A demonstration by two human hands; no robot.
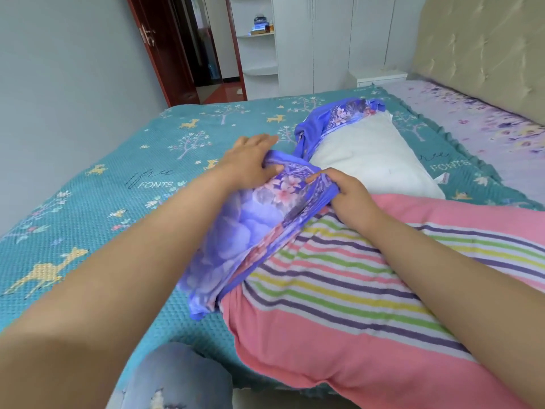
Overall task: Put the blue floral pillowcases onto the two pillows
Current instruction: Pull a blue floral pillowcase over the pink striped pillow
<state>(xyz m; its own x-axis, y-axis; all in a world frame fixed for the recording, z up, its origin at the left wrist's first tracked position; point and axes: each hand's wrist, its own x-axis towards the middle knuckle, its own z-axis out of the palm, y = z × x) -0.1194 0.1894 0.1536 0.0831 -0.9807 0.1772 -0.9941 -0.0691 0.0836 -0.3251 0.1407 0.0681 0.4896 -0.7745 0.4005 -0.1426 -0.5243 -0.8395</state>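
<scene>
**Pillowcase at the striped pillow's end**

Left hand [246,163] and right hand [348,191] each form a closed grip on the blue floral pillowcase [250,225], bunched over the far end of the pink striped pillow [354,305]. Beyond both grips, 1 white pillow [368,160] lies on the bed [118,187], with a second floral pillowcase [339,116] touching its far end.

Bunched blue floral pillowcase [250,231] partly over striped pillow [354,305]
</scene>
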